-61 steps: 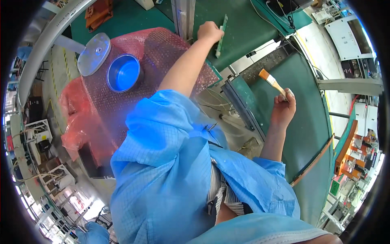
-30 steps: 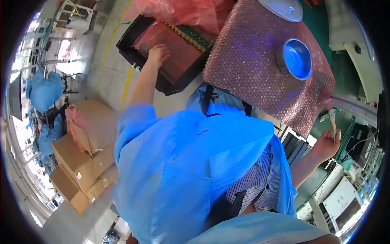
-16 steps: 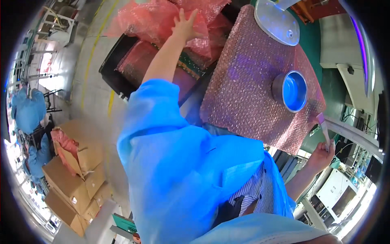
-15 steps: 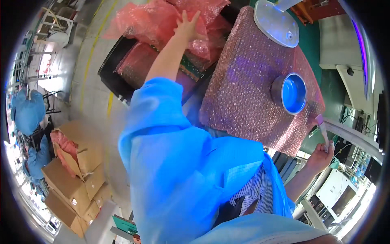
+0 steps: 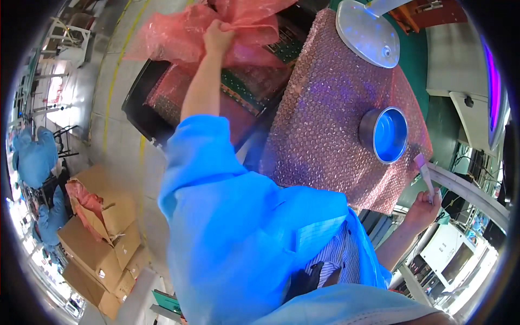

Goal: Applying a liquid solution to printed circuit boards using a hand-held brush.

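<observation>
My left hand (image 5: pixel 218 39) is closed on a sheet of pink bubble wrap (image 5: pixel 173 38), gathered up above a black bin (image 5: pixel 142 108). Under the wrap, green circuit boards (image 5: pixel 241 91) show in the bin, partly covered by more pink film. In my right hand (image 5: pixel 422 210), at the right, is a flat brush (image 5: pixel 426 172) with its pale head pointing up and away. A round metal bowl (image 5: pixel 368 130) with a blue inside stands on the bubble-wrap-covered worktop (image 5: pixel 319 119), just beyond the brush.
A lamp with an oval pale head (image 5: pixel 365 32) hangs over the far end of the worktop. Cardboard boxes (image 5: pixel 89 244) stand on the floor at the left, one holding pink wrap. Two people in blue (image 5: pixel 35 157) are at the far left. A white curved rail (image 5: pixel 471 192) lies at the right.
My left hand has gone from spread fingers to a closed grip on the pink bubble wrap and moved left, pulling it and baring more of the boards. The right hand hardly moved.
</observation>
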`<state>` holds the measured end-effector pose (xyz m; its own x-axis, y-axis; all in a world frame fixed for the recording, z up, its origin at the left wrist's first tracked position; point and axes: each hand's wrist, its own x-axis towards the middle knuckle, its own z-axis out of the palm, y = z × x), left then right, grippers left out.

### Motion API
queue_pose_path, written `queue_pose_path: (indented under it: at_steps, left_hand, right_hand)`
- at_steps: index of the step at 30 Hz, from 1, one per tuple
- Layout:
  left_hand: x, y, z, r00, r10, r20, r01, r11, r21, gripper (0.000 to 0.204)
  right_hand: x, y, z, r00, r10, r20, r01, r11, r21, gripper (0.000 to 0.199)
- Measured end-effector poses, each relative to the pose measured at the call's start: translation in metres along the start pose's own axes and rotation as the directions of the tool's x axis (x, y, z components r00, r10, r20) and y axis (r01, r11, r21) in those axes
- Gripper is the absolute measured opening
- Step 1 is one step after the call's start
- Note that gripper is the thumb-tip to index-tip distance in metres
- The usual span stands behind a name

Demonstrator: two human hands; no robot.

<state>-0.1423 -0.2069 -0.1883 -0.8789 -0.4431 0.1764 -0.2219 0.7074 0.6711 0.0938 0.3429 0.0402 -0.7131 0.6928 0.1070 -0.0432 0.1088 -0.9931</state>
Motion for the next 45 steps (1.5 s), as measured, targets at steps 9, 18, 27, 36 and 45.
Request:
queue_pose_path:
  at_steps: [9, 18, 27, 36, 45]
  left_hand:
    - [-0.027, -0.07, -0.036, 0.957, -0.257, 0.138, 0.288, 0.902, -0.321, 0.042]
    - [-0.049, 0.045, -0.055, 0.977, 0.009, -0.213, 0.137, 0.74, 0.658, 0.026]
    - [-0.05, 0.078, 0.074, 0.641, 0.67, 0.373, -0.636, 0.737, -0.23, 0.028]
    - [0.006, 0.07, 0.12, 0.82, 0.131, 0.557, -0.422, 0.796, 0.434, 0.048]
    - [0.011, 0.081, 0.125, 0.793, 0.097, 0.602, -0.398, 0.83, 0.39, 0.076]
  right_hand:
    - [-0.02, -0.012, 0.015, 0.994, 0.107, -0.037, -0.101, 0.986, 0.134, 0.023]
    - [-0.014, 0.015, 0.023, 0.937, 0.239, 0.253, -0.316, 0.89, 0.33, 0.021]
    - [-0.013, 0.017, 0.032, 0.94, 0.222, 0.26, -0.301, 0.898, 0.321, 0.02]
    - [-0.002, 0.003, 0.025, 0.975, 0.219, 0.032, -0.221, 0.95, 0.22, 0.02]
    - [-0.001, 0.007, 0.026, 0.969, 0.207, 0.135, -0.236, 0.935, 0.263, 0.02]
